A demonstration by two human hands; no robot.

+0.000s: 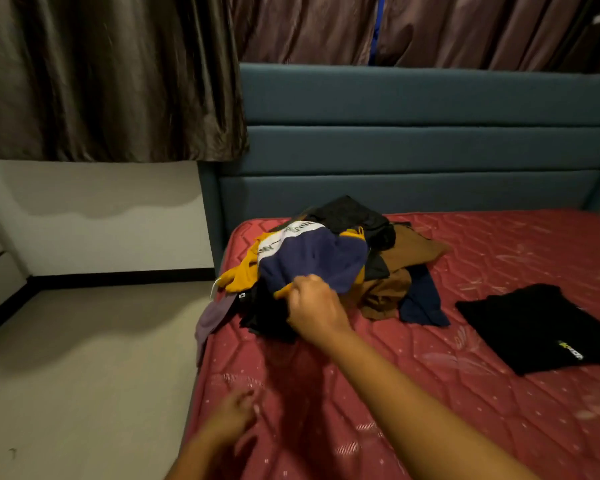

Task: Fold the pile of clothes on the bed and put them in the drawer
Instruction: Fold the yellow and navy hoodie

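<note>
The pile of clothes (385,271) sits on the red mattress (465,417) near the teal headboard (413,150), at twelve o'clock from the person. The right hand (312,306) pinches the near hem of the navy-and-yellow garment (312,258) topping the pile, its fingers curled tight on the cloth. The left hand (234,415), blurred, is at seven o'clock from it, fingers loosely apart, holding nothing. A folded black shirt (541,327) lies at three o'clock of the pile, well apart from it.

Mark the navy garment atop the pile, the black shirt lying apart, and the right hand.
navy garment (314,256), head view, middle of its navy panel.
black shirt (534,323), head view, centre of the cloth.
right hand (314,308), head view, back of the hand.
</note>
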